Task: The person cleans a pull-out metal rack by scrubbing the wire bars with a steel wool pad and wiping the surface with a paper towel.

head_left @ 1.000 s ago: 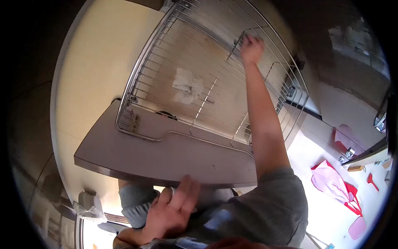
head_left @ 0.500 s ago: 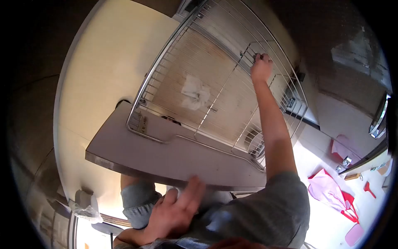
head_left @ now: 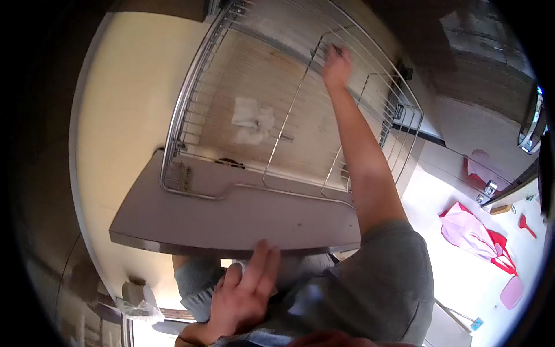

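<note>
My right hand is closed at the upper right part of a pull-out wire rack. A small dark thing shows at its fingertips, too small to name. The rack stands out behind a grey drawer front. Low in the view, my left hand has two fingers stretched up to the lower edge of this front, and it holds nothing that I can see. A crumpled white cloth or tissue lies beneath the wires.
A pale yellow cabinet panel stands at the left. Further right, a pink and red cloth item, a red tool and a pink oval thing are on the light floor. A clear plastic bag is at the lower left.
The view shifted one way and then back. My right hand moved a little along the rack's wires, still closed. My left hand stays at the drawer front's edge.
</note>
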Demonstrator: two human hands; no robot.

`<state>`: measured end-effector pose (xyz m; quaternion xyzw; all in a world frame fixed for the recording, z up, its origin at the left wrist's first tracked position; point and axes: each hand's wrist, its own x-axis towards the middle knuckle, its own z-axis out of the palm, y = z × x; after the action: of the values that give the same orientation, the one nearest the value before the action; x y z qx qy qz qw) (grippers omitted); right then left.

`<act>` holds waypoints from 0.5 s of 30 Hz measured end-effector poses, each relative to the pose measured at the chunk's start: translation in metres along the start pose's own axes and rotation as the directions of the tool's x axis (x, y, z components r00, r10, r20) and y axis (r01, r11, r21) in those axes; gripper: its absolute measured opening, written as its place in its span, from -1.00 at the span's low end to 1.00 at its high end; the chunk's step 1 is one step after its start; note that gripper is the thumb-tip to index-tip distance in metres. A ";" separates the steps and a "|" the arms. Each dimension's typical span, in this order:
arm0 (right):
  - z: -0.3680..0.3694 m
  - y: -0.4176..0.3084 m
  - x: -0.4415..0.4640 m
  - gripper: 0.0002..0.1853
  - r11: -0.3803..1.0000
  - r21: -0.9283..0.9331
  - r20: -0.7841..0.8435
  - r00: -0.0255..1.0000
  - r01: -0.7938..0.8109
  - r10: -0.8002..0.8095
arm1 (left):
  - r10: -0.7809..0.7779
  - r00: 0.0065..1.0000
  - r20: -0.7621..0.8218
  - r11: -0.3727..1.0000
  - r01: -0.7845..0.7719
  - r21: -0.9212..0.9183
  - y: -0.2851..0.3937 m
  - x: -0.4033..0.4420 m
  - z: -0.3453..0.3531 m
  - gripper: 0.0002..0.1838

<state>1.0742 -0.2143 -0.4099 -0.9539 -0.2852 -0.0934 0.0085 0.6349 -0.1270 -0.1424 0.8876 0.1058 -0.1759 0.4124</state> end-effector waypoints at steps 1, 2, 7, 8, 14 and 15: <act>0.015 0.046 -0.005 -0.73 0.999 0.046 -0.021 0.999 -0.028 0.029 | -0.003 1.000 0.022 1.000 0.003 -0.007 0.000 0.001 -0.002 -0.41; 0.023 0.092 -0.015 -0.74 0.997 0.009 -0.043 0.996 -0.082 0.082 | -0.009 0.999 0.050 1.000 0.010 -0.018 0.000 0.000 -0.004 -0.42; 0.000 0.094 -0.024 -0.78 0.947 -0.259 0.070 0.974 -0.189 0.214 | -0.020 0.999 0.041 0.998 0.022 -0.053 0.004 -0.002 -0.003 -0.42; 0.005 0.071 -0.015 -0.79 0.973 -0.103 0.081 0.973 -0.206 0.215 | -0.024 0.999 0.026 0.998 0.025 -0.055 0.004 -0.001 -0.001 -0.42; 0.008 -0.046 -0.011 -0.71 0.963 0.248 -0.256 0.966 0.105 -0.039 | -0.101 0.994 0.030 0.990 0.104 -0.096 0.009 0.005 -0.004 -0.41; 0.012 -0.026 -0.008 -0.70 0.954 0.244 -0.275 0.956 0.176 -0.106 | -0.099 0.995 0.024 0.990 0.101 -0.096 0.008 0.005 -0.005 -0.42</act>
<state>1.0556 -0.1958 -0.4240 -0.9006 -0.3596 -0.1784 0.1667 0.6437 -0.1283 -0.1360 0.8583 0.1548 -0.1997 0.4467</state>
